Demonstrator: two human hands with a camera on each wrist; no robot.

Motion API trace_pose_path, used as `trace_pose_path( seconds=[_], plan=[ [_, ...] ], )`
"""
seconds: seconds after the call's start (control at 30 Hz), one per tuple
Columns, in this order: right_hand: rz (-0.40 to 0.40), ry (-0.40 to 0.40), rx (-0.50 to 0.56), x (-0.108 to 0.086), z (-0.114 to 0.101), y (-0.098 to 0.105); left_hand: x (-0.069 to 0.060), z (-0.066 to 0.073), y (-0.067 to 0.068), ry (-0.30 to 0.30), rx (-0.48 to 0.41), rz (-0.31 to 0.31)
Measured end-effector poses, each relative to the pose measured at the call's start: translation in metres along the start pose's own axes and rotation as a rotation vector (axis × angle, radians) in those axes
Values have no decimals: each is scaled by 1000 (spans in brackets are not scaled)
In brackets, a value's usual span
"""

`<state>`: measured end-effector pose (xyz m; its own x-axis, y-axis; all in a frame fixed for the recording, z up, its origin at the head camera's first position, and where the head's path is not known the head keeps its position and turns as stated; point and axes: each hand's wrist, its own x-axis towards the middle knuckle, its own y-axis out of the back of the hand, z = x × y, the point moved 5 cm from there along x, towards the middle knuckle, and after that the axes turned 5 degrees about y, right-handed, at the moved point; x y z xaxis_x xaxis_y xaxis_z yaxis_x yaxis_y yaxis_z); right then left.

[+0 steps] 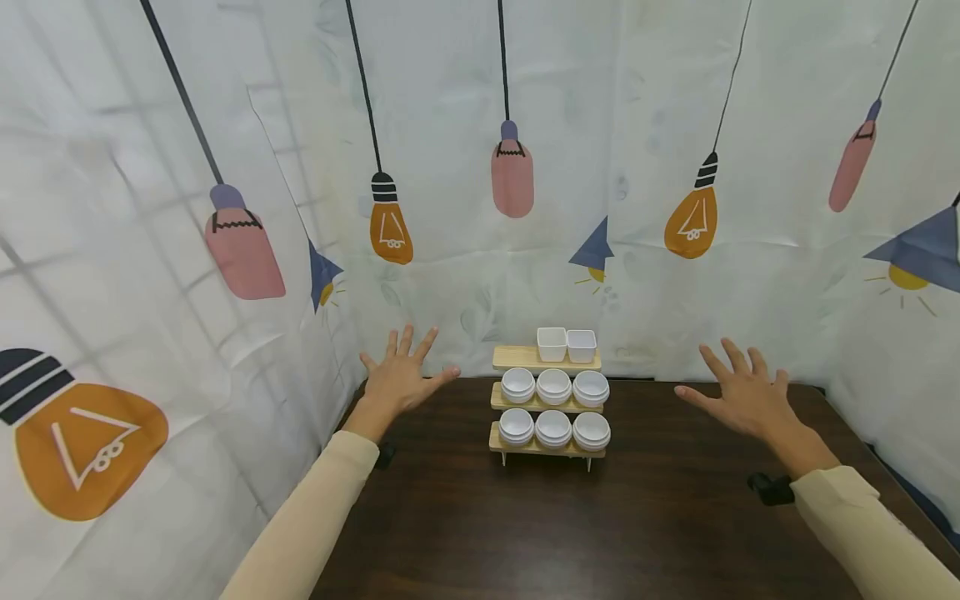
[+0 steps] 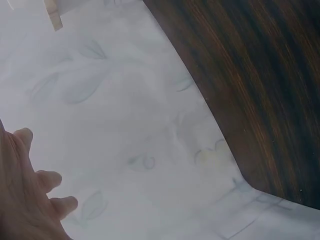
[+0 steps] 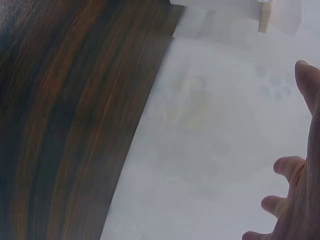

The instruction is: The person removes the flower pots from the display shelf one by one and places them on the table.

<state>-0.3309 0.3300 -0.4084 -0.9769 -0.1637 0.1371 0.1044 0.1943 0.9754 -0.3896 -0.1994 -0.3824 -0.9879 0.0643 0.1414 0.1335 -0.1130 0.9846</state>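
Note:
My left hand [image 1: 397, 382] is raised with its fingers spread, to the left of a tiered wooden rack [image 1: 510, 357]. My right hand [image 1: 750, 400] is held up likewise, well to the right of the rack. Neither hand touches anything. Two square white dishes [image 1: 552, 343] stand on the top tier. Round white bowls [image 1: 554, 385] fill the middle tier, and more white bowls [image 1: 553, 428] line the bottom one. In the left wrist view, the left hand [image 2: 25, 195] shows at the left edge; the right hand [image 3: 300, 185] shows at the right edge of its own view.
A dark wooden table [image 1: 540, 525] carries the rack near its back edge. Behind it and along the sides hangs a pale cloth [image 1: 450, 283] printed with lamps and bulbs. Dark straps [image 1: 771, 489] sit at the wrists.

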Motion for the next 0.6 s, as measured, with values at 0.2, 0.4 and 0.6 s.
trace_pose_path(
  seconds=[0.2, 0.4, 0.6],
  plan=[
    [15, 16, -2, -4, -6, -1, -8, 2, -2, -13, -20, 1],
    [34, 27, 3, -8, -11, -3, -16, 5, -3, -20, -1, -9],
    [59, 48, 2, -12, -23, -2, -24, 9, -3, -25, -8, 0]
  ],
)
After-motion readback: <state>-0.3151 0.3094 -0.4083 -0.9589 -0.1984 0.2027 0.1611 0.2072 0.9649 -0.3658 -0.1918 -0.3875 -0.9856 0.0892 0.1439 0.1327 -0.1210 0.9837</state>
